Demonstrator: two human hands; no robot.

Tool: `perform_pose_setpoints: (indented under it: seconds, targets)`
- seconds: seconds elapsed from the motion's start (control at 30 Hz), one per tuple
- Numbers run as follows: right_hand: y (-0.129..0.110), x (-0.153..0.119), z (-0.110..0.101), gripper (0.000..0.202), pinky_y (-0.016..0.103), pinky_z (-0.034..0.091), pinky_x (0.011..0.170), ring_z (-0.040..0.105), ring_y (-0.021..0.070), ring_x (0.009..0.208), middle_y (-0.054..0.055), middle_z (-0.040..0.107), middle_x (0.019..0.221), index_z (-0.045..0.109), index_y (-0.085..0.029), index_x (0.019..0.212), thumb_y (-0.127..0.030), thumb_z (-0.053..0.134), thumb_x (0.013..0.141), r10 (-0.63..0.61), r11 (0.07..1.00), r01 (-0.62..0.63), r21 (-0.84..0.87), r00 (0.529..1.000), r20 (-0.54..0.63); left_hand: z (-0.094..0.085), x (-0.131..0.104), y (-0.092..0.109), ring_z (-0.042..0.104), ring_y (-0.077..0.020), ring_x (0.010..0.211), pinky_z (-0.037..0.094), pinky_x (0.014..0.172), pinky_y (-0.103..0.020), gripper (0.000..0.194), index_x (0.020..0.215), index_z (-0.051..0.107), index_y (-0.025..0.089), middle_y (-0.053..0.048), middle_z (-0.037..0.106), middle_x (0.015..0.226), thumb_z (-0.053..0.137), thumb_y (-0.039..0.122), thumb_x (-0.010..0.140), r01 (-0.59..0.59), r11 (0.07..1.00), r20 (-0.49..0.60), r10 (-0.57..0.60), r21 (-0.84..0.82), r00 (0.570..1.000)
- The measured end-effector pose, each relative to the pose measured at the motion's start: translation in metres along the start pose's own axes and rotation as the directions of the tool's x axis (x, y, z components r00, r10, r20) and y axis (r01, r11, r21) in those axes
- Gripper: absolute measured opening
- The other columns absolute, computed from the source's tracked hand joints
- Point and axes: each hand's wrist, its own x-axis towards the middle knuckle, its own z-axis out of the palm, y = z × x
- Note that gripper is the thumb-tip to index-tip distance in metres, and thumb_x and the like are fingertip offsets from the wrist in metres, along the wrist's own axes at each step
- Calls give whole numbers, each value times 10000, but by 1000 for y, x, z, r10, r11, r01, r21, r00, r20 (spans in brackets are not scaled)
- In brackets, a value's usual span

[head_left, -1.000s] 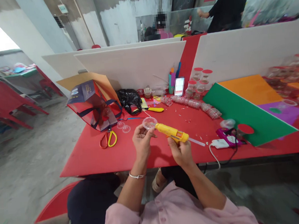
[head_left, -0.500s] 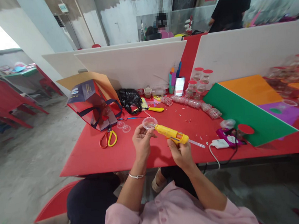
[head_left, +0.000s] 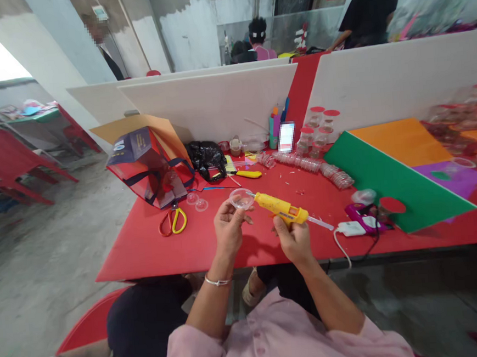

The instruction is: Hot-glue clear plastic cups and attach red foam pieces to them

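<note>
Over the red table, my left hand (head_left: 229,225) pinches a clear round plastic lid (head_left: 241,198) by its lower edge. My right hand (head_left: 294,239) is wrapped round the handle of a yellow hot glue gun (head_left: 280,205). The gun's nozzle points left and reaches the lid's right rim; I cannot tell if it touches. A clear glue stick (head_left: 321,223) juts from the back of the gun. Left of my hands lie scissors (head_left: 173,220) with red and yellow handles and small clear plastic domes (head_left: 201,204).
A paper gift bag (head_left: 146,163) and a black plastic bag (head_left: 207,159) stand at the back left. Behind my hands lie a yellow-handled cutter (head_left: 248,174) and stacked clear plastic cups (head_left: 303,162). To the right are a green board (head_left: 387,180) and a white charger (head_left: 351,228) with cables.
The glue gun and my right hand have shifted a little to the right. My left hand and the lid have also moved slightly right. A person has appeared behind the partition at left.
</note>
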Motion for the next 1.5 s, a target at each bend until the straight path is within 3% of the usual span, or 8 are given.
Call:
perform_pose_setpoints:
  seconds: [0.27,0.43,0.63,0.87,1.0,1.13,1.3,1.5]
  targets:
    - [11,0,-1,371,251,438,497,559,143,506,18,613,585,645,-182,773,-493,589,966,49,999,-49,15,998,-29,2,-4,7,735,-196,855,559,515,-202,434,1097,710,159,-126,706,1173,861,384,759,78,997,103,-76,-21,992]
    - [11,0,1,412,242,384,466,513,127,474,-3,566,540,604,-191,705,-505,579,971,47,999,-47,7,999,-7,1,-3,4,752,-189,808,580,533,-205,539,1230,578,238,-64,720,1047,848,374,783,81,995,72,-76,-66,994]
    - [2,-1,7,382,254,400,492,522,139,498,-2,565,553,607,-192,732,-485,570,974,18,999,-19,-40,999,-38,3,0,1,744,-226,957,608,564,-217,511,1152,620,215,-95,665,1247,886,313,726,48,999,42,-48,-17,998]
    - [-5,-1,12,323,260,373,485,472,137,475,-26,481,516,623,-192,777,-439,555,974,-75,994,78,-83,997,32,-1,2,-3,678,-123,708,556,512,-199,482,1117,689,168,-54,706,978,896,310,706,-10,1000,-88,11,11,996]
    - [-3,3,9,366,259,381,488,497,136,484,-8,528,542,601,-194,726,-458,557,975,-25,996,23,-89,999,-21,-1,0,1,719,-166,778,561,511,-215,482,1150,691,176,-86,719,1067,879,315,729,-9,1000,-61,11,25,998]
    - [-2,2,7,328,255,376,471,479,133,470,-14,533,551,650,-184,825,-459,554,974,-45,996,47,-69,999,29,-1,0,2,716,-159,758,550,513,-204,486,1156,698,177,-72,730,979,879,323,729,-8,1000,-71,10,17,997]
    - [0,3,4,394,255,379,464,479,129,454,-8,536,537,599,-195,711,-484,555,975,5,998,-6,-63,1000,-9,-2,-2,3,725,-165,784,558,522,-214,474,1180,692,184,-100,720,1103,854,345,764,17,1000,-4,-17,3,1000]
    - [-6,2,4,326,259,388,492,497,137,491,-11,541,567,639,-185,814,-450,548,980,-65,995,67,-73,998,28,-2,-2,5,734,-191,856,582,534,-211,511,1223,613,212,-70,710,1020,844,328,782,35,998,31,-34,-47,999]
